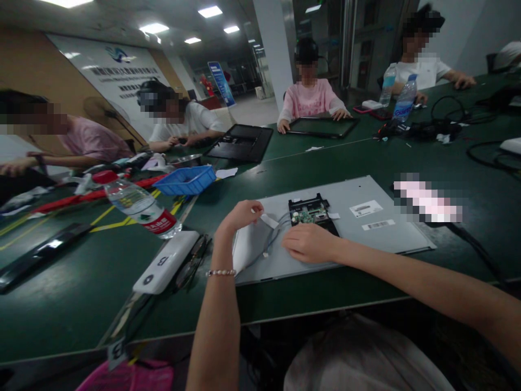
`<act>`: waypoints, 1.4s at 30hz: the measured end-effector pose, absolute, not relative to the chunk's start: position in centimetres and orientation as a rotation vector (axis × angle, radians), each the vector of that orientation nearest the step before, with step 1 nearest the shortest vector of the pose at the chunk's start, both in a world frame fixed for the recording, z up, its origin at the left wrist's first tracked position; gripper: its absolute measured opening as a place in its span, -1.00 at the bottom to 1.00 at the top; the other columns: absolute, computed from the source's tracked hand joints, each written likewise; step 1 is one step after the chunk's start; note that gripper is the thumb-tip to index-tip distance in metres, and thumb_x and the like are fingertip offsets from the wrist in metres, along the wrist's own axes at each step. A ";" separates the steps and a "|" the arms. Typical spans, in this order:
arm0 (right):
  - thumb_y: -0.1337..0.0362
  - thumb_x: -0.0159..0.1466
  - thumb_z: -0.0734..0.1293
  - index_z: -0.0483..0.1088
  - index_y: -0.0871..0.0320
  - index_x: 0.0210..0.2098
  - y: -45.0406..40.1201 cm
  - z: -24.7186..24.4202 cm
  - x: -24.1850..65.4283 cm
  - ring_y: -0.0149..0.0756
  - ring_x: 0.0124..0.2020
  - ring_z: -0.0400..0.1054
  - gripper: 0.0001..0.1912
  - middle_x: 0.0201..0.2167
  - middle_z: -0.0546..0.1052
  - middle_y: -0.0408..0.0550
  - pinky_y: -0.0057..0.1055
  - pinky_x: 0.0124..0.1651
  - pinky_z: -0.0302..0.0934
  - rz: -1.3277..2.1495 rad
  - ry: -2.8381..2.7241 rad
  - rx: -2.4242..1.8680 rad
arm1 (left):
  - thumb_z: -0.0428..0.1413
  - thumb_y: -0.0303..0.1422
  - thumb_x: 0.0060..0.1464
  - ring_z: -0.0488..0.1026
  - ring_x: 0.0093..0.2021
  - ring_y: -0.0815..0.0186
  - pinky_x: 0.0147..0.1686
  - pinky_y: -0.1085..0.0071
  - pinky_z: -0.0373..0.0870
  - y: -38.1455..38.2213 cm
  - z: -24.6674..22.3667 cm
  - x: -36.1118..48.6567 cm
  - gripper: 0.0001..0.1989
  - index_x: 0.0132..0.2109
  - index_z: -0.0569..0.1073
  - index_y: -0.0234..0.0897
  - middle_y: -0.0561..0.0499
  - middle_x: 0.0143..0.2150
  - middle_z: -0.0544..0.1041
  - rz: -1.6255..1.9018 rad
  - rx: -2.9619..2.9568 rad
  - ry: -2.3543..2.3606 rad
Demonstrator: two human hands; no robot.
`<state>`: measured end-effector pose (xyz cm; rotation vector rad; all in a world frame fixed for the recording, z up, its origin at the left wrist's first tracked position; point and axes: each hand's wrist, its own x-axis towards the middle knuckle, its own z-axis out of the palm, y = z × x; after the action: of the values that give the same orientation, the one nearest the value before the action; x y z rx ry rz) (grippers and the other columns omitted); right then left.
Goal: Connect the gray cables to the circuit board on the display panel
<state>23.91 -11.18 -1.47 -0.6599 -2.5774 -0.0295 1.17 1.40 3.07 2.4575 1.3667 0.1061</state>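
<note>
A silvery flat display panel (260,263) lies back side up on the green table. A green circuit board (309,215) in a black frame sits on its middle, with thin grey cables (272,239) running from it to the left. My left hand (243,216), wearing a bead bracelet, is raised over the panel's left part, its fingers curled in a pinch at the end of a white tape strip (269,220). Palm down, my right hand (311,243) rests just in front of the board with fingers pressed together; what lies under them is hidden.
Left of the panel are a white power bank (166,263), a water bottle (142,209) and a blue basket (187,180). A blurred-out phone-like object (427,201) with a black cable lies to the right. Several people sit around the table; one holds a black frame (321,127).
</note>
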 end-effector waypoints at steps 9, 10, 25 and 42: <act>0.39 0.29 0.18 0.40 0.28 -0.23 -11.1 -1.3 23.8 -0.20 -0.11 0.32 -0.81 -0.22 0.50 0.13 -0.26 -0.06 0.19 -0.052 -2.646 -0.645 | -0.04 -0.35 0.11 0.43 -0.17 0.22 -0.15 0.40 0.31 1.4 1.4 2.6 -0.75 -0.15 0.49 -0.28 -0.11 -0.14 0.50 0.253 2.655 1.718; 0.39 0.28 0.18 0.40 0.29 -0.23 -11.0 -1.4 23.8 -0.20 -0.11 0.32 -0.81 -0.22 0.50 0.13 -0.26 -0.06 0.19 -0.056 -2.651 -0.646 | -0.05 -0.34 0.13 0.43 -0.17 0.22 -0.15 0.40 0.31 1.2 1.3 2.8 -0.74 -0.13 0.48 -0.28 -0.12 -0.13 0.48 0.261 2.667 1.733; 0.40 0.27 0.20 0.39 0.30 -0.12 -10.9 -1.5 23.4 -0.16 -0.03 0.29 -0.78 -0.14 0.46 0.17 -0.21 -0.01 0.18 0.001 -2.596 -0.756 | -0.11 -0.33 0.23 0.38 0.02 0.27 0.06 0.35 0.26 -0.4 1.4 7.5 -0.68 0.05 0.38 -0.29 -0.07 0.03 0.45 0.532 2.658 1.142; 0.37 0.29 0.17 0.38 0.24 -0.11 -9.7 2.1 27.5 -0.18 -0.05 0.30 -0.77 -0.11 0.47 0.10 -0.21 0.00 0.18 0.006 -2.535 -0.798 | -0.03 -0.31 0.15 0.44 -0.07 0.24 -0.04 0.37 0.34 2.5 0.8 8.4 -0.67 0.01 0.43 -0.32 -0.10 0.01 0.48 0.367 2.580 1.099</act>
<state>27.50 -9.68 2.05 -0.7976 -2.5354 0.0058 8.43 2.48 0.84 2.5799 1.0986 0.3671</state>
